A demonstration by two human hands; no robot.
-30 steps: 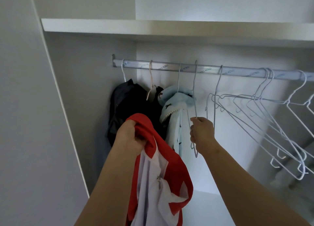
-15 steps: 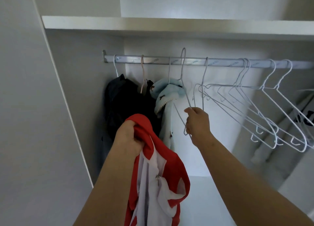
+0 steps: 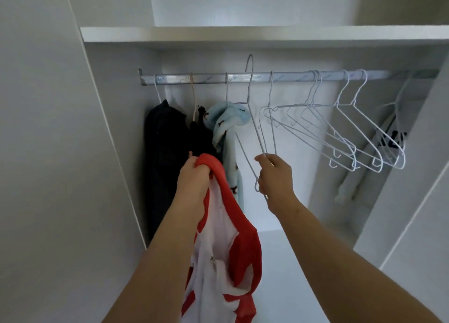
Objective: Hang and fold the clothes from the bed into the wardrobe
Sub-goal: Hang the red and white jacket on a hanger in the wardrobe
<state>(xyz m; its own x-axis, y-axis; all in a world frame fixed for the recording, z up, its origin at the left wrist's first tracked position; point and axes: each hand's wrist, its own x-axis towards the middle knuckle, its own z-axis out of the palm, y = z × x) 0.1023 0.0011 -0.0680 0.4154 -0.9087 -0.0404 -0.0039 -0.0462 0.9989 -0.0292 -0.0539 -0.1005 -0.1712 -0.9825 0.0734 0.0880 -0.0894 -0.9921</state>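
Small repeated printing runs along the silver hanging rail (image 3: 243,77) inside a white wardrobe (image 3: 116,128), but it is too blurred to be read. Below the rail and left of its middle, the left hand (image 3: 194,176) is raised with the forearm reaching up from the bottom edge, its fingers closed tightly around the top of a red and white garment (image 3: 228,245), which hangs down beside the forearm. Just right of it, the right hand (image 3: 275,174) is lifted with fingers pinched shut on the lower wire of a white wire hanger (image 3: 252,118), whose hook is seen above the rail, off it. Toward the rail's left end, dark clothes (image 3: 167,147) and a pale blue garment (image 3: 227,123) are hung. Toward its right end, a row of empty white hangers (image 3: 340,128) is suspended.
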